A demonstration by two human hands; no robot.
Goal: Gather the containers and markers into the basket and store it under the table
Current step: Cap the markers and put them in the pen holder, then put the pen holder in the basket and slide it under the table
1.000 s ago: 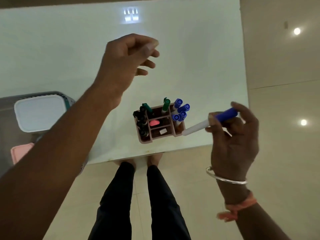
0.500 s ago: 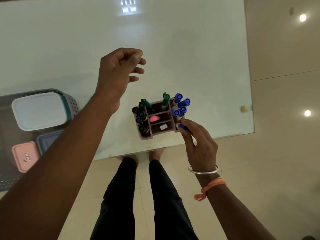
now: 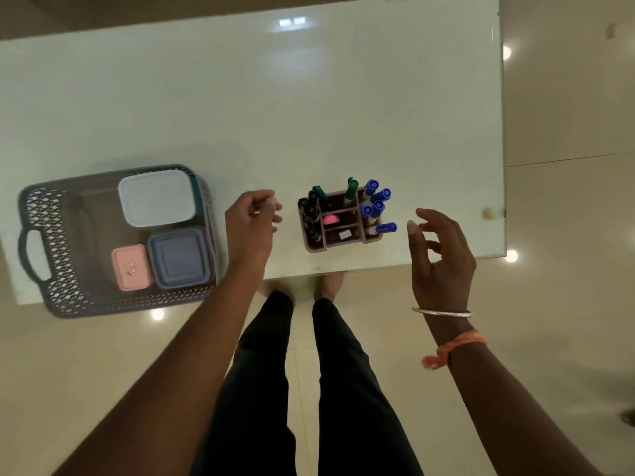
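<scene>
A brown marker holder (image 3: pixel 343 242) stands near the table's front edge, filled with black, green and blue markers; one blue marker (image 3: pixel 384 228) leans out at its right. My left hand (image 3: pixel 252 223) hovers just left of the holder, fingers loosely curled, holding nothing. My right hand (image 3: pixel 441 255) hangs to the holder's right, fingers relaxed and spread, empty. A grey perforated basket (image 3: pixel 55 255) sits at the table's left front, overhanging the edge. It holds a white-lidded container (image 3: pixel 156 197), a blue-grey container (image 3: pixel 178 257) and a small pink container (image 3: pixel 130 267).
The white glass table (image 3: pixel 275 108) stretches back from the holder. A small beige object (image 3: pixel 488 213) lies near its right edge. My legs and bare feet (image 3: pixel 326 286) stand at the table's front edge on a glossy tiled floor.
My right hand put the blue marker into the holder, let go and pulled back to the right. My left hand came down from above the table to beside the holder.
</scene>
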